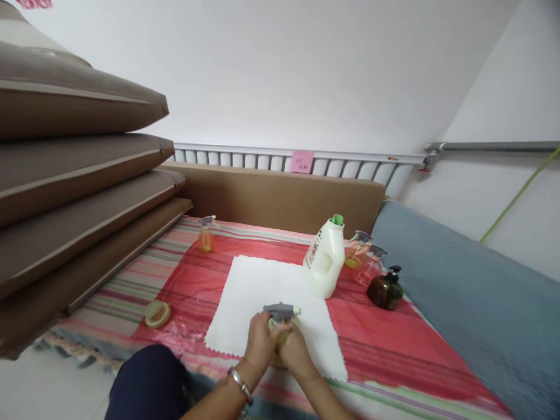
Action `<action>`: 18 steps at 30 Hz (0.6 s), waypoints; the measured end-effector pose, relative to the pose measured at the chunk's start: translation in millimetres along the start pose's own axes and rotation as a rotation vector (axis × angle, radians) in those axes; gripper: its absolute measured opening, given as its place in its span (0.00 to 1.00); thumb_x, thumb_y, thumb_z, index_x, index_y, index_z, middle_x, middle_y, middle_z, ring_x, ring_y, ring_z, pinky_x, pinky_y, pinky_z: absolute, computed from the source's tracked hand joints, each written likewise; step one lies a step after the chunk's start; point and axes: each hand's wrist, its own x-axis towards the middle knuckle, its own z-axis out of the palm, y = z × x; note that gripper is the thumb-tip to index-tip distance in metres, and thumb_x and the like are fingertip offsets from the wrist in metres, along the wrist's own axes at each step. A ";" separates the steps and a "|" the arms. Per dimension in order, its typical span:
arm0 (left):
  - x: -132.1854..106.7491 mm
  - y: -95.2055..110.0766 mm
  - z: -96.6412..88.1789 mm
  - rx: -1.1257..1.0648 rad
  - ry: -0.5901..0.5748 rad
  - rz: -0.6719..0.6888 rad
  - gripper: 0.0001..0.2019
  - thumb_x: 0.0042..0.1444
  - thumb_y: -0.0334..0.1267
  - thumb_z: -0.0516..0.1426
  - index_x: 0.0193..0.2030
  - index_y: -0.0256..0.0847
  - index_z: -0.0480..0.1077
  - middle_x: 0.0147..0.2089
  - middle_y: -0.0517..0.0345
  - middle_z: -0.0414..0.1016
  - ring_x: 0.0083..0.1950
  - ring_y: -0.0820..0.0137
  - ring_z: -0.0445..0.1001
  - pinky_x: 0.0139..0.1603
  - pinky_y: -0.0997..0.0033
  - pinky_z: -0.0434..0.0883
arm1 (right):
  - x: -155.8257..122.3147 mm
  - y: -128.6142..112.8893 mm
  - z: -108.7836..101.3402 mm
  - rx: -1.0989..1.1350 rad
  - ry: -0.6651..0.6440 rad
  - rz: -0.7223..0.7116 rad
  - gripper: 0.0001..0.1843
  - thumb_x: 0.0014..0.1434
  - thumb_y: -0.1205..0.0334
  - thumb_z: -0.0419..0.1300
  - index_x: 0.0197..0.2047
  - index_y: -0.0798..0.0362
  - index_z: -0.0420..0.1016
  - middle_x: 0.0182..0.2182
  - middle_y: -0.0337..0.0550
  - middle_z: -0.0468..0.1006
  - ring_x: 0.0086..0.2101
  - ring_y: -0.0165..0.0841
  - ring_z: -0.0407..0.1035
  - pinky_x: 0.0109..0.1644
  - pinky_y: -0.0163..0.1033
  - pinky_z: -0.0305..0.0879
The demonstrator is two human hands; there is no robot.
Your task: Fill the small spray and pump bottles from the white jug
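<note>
Both hands closed around a small spray bottle [282, 326] at the near edge of a white cloth [262, 291], left hand [261, 339] wrapped on the bottle's left side, right hand [294, 352] clasped on its right and lower part, fingers curled shut so that only the grey trigger head and a strip of yellowish body show above them; silver bracelet [240, 385] on the left wrist. White cloth spread flat on a red striped sheet [385, 338] over a low bed. Just beyond the cloth's far right corner, upright, a white detergent jug [325, 259] with a green cap. Right of the jug, close together, two clear spray bottles [364, 256] with grey triggers, and nearer, a dark brown pump bottle [385, 290] tilted on the sheet. Far left on the sheet, an orange spray bottle [205, 234] standing alone; nearer left, a round pale lid [157, 313] lying flat. Grey-brown cushions [79, 175] stacked at left, blue blanket [464, 303] at right, pink note [301, 161] on the rail behind
</note>
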 end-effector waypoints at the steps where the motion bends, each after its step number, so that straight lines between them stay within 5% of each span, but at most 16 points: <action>1: -0.5 -1.5 2.8 0.036 0.063 -0.017 0.13 0.46 0.40 0.62 0.38 0.37 0.74 0.38 0.49 0.78 0.43 0.57 0.73 0.48 0.59 0.67 | 0.0 0.7 0.6 0.006 -0.007 0.000 0.14 0.44 0.66 0.59 0.38 0.52 0.74 0.34 0.45 0.80 0.38 0.42 0.73 0.46 0.44 0.69; 4: -1.5 -1.8 7.7 0.011 0.097 0.013 0.17 0.44 0.39 0.63 0.43 0.38 0.73 0.45 0.48 0.76 0.50 0.56 0.70 0.54 0.56 0.64 | -1.7 2.9 1.7 0.018 -0.014 0.000 0.19 0.48 0.66 0.56 0.46 0.52 0.70 0.41 0.48 0.78 0.42 0.41 0.72 0.48 0.43 0.68; 7: 0.4 2.5 3.7 -0.165 -0.122 0.057 0.17 0.48 0.35 0.59 0.47 0.39 0.71 0.49 0.50 0.74 0.55 0.59 0.68 0.59 0.58 0.60 | -4.9 8.3 0.7 0.003 -0.002 0.018 0.23 0.47 0.64 0.57 0.49 0.52 0.68 0.43 0.49 0.76 0.44 0.42 0.71 0.51 0.46 0.66; 10: 4.4 7.2 -2.1 -0.260 -0.255 0.002 0.09 0.47 0.33 0.58 0.38 0.37 0.74 0.37 0.54 0.78 0.44 0.62 0.73 0.50 0.62 0.67 | -6.2 12.9 0.1 -0.011 0.019 0.035 0.30 0.42 0.65 0.60 0.51 0.54 0.65 0.46 0.50 0.74 0.47 0.45 0.68 0.54 0.50 0.62; 12: 5.2 9.0 -2.7 -0.249 -0.194 -0.029 0.07 0.44 0.32 0.60 0.33 0.36 0.72 0.32 0.57 0.76 0.38 0.63 0.73 0.44 0.64 0.69 | -5.5 13.0 0.8 0.002 0.005 0.029 0.31 0.41 0.66 0.60 0.52 0.54 0.63 0.46 0.49 0.74 0.46 0.44 0.69 0.53 0.49 0.64; 15: 3.0 9.9 -0.9 -0.223 -0.068 -0.036 0.14 0.42 0.31 0.62 0.39 0.36 0.70 0.38 0.55 0.75 0.42 0.63 0.71 0.47 0.64 0.67 | -5.2 10.0 1.7 0.033 -0.025 -0.001 0.33 0.41 0.67 0.61 0.54 0.52 0.62 0.48 0.48 0.74 0.46 0.42 0.70 0.51 0.45 0.66; 18: 1.8 10.0 -1.6 -0.218 -0.132 0.006 0.21 0.44 0.29 0.60 0.48 0.38 0.68 0.46 0.53 0.73 0.49 0.64 0.69 0.53 0.65 0.64 | -7.5 9.3 1.3 0.044 -0.029 -0.018 0.34 0.43 0.66 0.61 0.56 0.53 0.61 0.49 0.49 0.73 0.47 0.42 0.69 0.53 0.45 0.65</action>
